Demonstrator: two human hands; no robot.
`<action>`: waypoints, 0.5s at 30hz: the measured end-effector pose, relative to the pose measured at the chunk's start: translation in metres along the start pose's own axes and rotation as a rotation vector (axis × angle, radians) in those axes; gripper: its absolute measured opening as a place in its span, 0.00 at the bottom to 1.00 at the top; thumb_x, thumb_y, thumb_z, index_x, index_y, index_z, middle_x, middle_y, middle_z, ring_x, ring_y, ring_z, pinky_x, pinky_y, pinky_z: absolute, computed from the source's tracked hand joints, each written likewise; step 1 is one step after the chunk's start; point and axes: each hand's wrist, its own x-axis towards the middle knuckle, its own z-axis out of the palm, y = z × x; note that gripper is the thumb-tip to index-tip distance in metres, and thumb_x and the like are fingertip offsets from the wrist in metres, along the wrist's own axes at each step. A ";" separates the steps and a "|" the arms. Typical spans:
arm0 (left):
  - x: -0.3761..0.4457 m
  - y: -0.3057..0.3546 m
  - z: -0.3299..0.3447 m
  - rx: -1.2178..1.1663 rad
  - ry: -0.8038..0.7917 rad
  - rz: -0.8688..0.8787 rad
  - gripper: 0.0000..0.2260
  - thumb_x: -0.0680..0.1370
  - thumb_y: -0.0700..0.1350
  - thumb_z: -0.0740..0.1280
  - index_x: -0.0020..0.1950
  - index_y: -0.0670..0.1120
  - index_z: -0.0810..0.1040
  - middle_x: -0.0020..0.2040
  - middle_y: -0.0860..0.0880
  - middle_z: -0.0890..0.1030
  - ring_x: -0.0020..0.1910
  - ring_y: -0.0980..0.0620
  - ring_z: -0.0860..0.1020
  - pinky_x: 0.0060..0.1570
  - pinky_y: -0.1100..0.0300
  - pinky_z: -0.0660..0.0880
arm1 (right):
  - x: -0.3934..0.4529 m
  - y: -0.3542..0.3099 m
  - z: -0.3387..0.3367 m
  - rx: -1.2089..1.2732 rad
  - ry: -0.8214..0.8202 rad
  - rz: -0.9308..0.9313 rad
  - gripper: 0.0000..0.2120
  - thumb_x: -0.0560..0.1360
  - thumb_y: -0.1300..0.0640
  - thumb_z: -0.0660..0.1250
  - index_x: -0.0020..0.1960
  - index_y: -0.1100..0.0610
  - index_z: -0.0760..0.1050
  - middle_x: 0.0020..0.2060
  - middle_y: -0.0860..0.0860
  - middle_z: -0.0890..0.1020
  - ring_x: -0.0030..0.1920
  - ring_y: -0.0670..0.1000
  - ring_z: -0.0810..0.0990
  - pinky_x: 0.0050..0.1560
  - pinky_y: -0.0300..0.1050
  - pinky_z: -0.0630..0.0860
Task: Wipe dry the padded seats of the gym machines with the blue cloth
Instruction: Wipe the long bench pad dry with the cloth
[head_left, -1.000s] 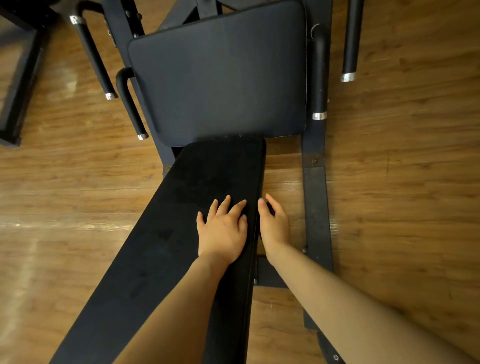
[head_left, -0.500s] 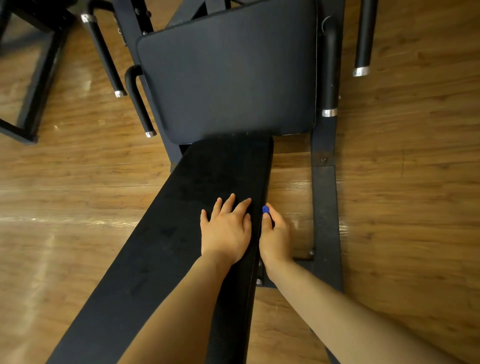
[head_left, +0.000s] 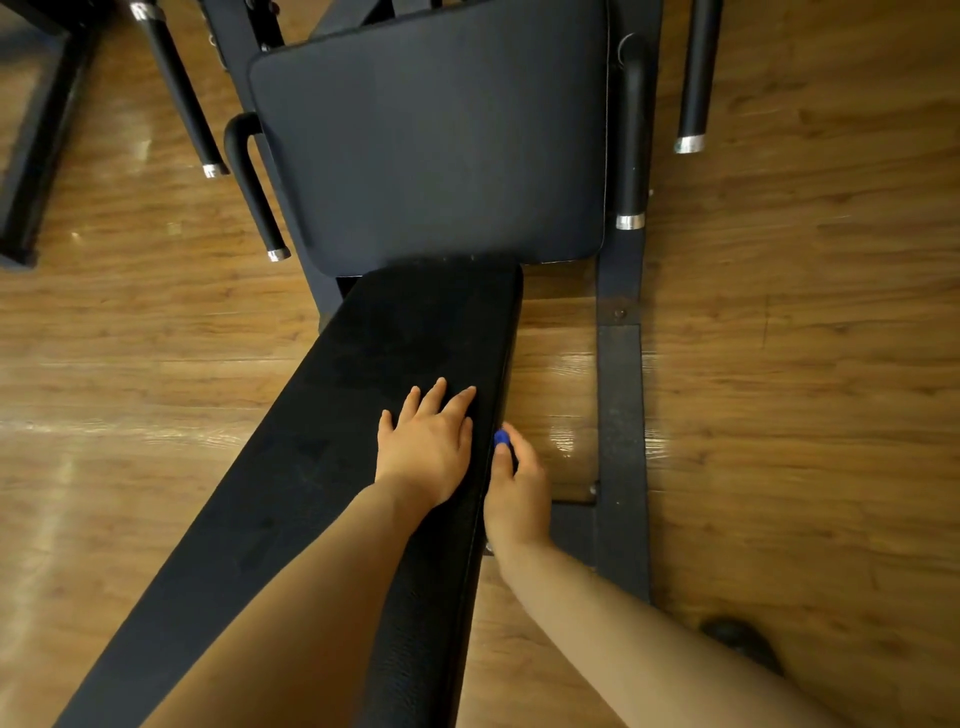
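A long black padded bench (head_left: 311, 467) runs from the lower left up to a square dark padded seat (head_left: 431, 145). My left hand (head_left: 428, 452) lies flat on the bench near its right edge, fingers straight and spread. Beside it, my right hand (head_left: 519, 493) is down along the bench's right side with its fingers curled. Only a small bit of the blue cloth (head_left: 501, 438) shows, at the tip of the right thumb. The rest of the cloth is hidden by the hand.
Black handles with chrome ends (head_left: 631, 156) flank the square seat. A black frame bar (head_left: 621, 415) lies on the wooden floor (head_left: 805, 364) to the right. Another machine frame (head_left: 31, 156) stands far left. A dark shoe (head_left: 740, 644) shows at the lower right.
A bit of blue cloth has come into sight at my right thumb. My right hand has slid slightly back along the bench's side. The left hand stays flat on the pad.
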 end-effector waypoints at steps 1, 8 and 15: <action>-0.004 -0.002 -0.002 0.006 -0.018 0.006 0.22 0.85 0.54 0.49 0.79 0.60 0.51 0.81 0.51 0.50 0.79 0.46 0.46 0.76 0.41 0.48 | 0.006 -0.004 0.001 0.018 0.024 0.027 0.18 0.84 0.55 0.55 0.73 0.50 0.67 0.69 0.49 0.71 0.69 0.47 0.69 0.61 0.37 0.66; -0.042 -0.006 0.006 0.007 -0.006 -0.048 0.21 0.84 0.56 0.47 0.78 0.64 0.48 0.81 0.54 0.46 0.79 0.45 0.40 0.75 0.38 0.42 | 0.025 -0.017 0.013 0.056 0.108 0.054 0.18 0.84 0.57 0.55 0.73 0.51 0.67 0.70 0.50 0.69 0.70 0.50 0.68 0.65 0.42 0.67; -0.044 0.001 0.008 -0.046 -0.005 -0.088 0.21 0.85 0.54 0.47 0.78 0.63 0.50 0.81 0.54 0.47 0.79 0.45 0.41 0.74 0.38 0.41 | -0.005 0.003 0.003 0.054 0.020 -0.006 0.18 0.84 0.57 0.54 0.72 0.51 0.69 0.69 0.48 0.72 0.69 0.47 0.69 0.66 0.40 0.66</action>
